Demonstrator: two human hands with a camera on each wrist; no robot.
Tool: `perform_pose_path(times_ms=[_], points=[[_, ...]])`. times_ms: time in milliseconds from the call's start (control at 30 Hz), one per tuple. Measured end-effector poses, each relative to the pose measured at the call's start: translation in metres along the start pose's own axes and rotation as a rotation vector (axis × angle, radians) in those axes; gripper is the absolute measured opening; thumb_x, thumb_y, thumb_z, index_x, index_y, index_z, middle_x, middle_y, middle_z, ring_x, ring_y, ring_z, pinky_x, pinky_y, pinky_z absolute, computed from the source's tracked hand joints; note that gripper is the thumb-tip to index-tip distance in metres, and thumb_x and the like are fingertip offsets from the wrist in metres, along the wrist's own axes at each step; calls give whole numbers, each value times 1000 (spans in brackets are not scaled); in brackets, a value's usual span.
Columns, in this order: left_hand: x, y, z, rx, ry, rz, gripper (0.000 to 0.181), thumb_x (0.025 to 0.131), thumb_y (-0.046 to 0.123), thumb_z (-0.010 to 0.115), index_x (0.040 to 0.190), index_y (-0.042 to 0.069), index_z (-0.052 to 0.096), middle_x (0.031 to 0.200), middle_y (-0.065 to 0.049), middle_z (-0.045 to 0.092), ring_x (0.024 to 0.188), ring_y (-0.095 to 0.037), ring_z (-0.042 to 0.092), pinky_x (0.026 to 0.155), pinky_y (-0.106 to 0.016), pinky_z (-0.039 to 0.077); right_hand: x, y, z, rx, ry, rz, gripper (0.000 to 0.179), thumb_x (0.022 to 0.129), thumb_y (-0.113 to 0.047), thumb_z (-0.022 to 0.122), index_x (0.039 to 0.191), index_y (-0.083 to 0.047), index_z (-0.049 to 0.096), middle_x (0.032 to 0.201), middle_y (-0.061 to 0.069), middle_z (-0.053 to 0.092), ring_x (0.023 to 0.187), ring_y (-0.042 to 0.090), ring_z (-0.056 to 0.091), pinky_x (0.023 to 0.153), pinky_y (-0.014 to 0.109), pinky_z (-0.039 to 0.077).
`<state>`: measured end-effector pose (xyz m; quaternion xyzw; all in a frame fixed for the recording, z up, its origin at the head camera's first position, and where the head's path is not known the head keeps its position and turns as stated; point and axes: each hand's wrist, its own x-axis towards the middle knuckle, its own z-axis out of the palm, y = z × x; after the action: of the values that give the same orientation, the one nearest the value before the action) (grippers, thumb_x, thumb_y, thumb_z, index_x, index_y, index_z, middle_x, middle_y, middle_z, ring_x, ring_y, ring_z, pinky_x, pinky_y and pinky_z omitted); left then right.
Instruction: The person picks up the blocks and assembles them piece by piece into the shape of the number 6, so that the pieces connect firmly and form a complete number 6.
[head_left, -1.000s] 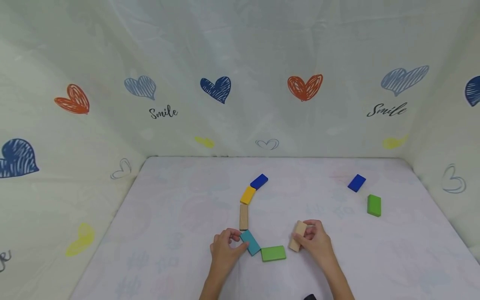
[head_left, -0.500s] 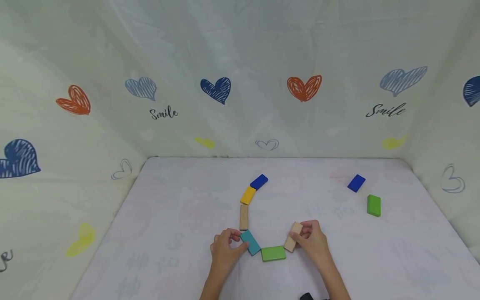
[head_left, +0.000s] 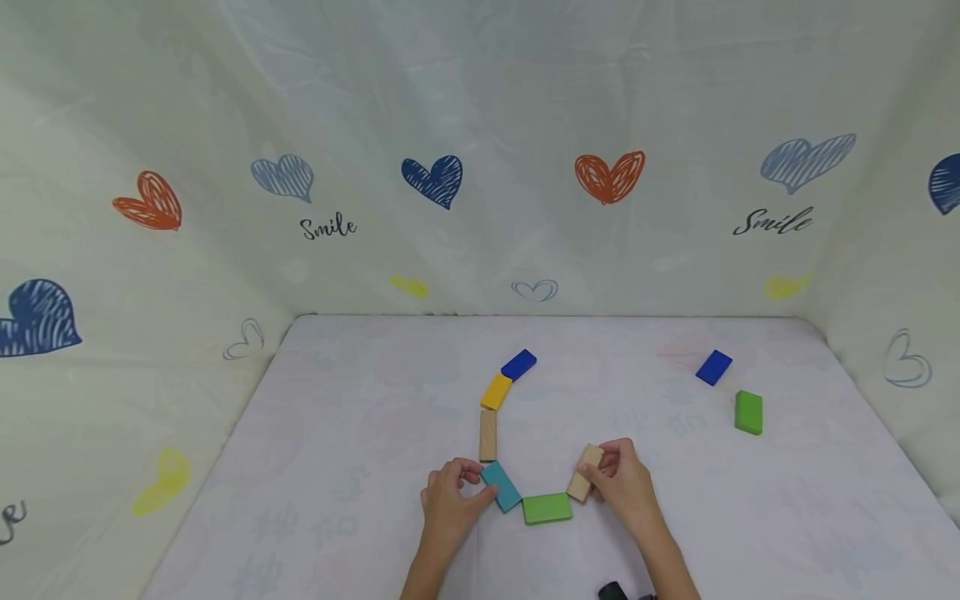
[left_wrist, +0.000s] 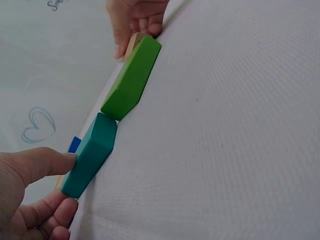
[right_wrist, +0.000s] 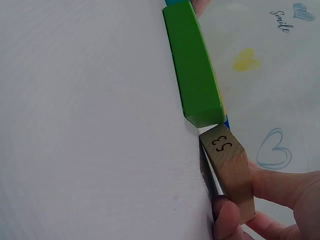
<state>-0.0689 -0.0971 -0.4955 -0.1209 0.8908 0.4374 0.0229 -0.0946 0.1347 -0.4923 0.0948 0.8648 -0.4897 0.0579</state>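
My left hand [head_left: 448,498] pinches a teal block [head_left: 500,487] between thumb and fingers at the lower left of a curved row. In the left wrist view, the teal block's corner meets the green block [left_wrist: 132,77]. My right hand [head_left: 628,483] pinches a plain wooden block [head_left: 585,472], tilted in line with the curve, one end right at the green block's right corner. The right wrist view shows the number 53 stamped on that wooden block's end [right_wrist: 221,143]. Above the teal block, another wooden block [head_left: 488,435], a yellow block [head_left: 496,391] and a blue block [head_left: 519,364] continue the curve.
Apart from the row, a second blue block [head_left: 714,367] and a second green block [head_left: 748,412] lie at the right of the white tabletop [head_left: 337,417]. A black object [head_left: 612,591] shows at the bottom edge. Patterned cloth walls [head_left: 517,100] stand behind and at both sides.
The right hand has brought its wooden block left until its lower end reaches the green block's corner. The left hand stays put on the teal block.
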Motion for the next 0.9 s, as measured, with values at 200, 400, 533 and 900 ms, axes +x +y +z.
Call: perform_pose_path(times_ms=[200, 400, 533, 900], points=[[-1, 0, 0, -1, -1, 1, 29, 71, 25, 76, 92, 15, 59, 79, 5, 54, 81, -13, 40, 78, -39, 25, 2, -2, -1, -49, -28, 11, 41, 83, -12, 66, 112, 6, 45, 96, 14, 45, 58, 14, 49, 45, 23, 42], [-1, 2, -1, -2, 0, 0, 29, 71, 24, 76, 92, 15, 59, 79, 5, 54, 81, -13, 39, 77, -38, 24, 3, -4, -2, -61, -36, 20, 41, 82, -11, 66, 112, 7, 45, 96, 16, 46, 53, 14, 49, 44, 24, 42], [-1, 2, -1, -3, -2, 1, 29, 71, 24, 76, 92, 15, 59, 79, 5, 54, 81, -13, 39, 77, -38, 24, 3, -3, -3, -63, -44, 32, 42, 82, -11, 66, 112, 7, 45, 96, 16, 46, 52, 14, 49, 45, 24, 42], [0, 0, 0, -1, 4, 3, 27, 70, 23, 76, 91, 15, 60, 78, 5, 55, 80, -13, 40, 77, -37, 24, 3, -3, -3, -39, -40, 49, 43, 80, -11, 68, 110, 7, 45, 96, 17, 47, 50, 13, 49, 45, 24, 42]])
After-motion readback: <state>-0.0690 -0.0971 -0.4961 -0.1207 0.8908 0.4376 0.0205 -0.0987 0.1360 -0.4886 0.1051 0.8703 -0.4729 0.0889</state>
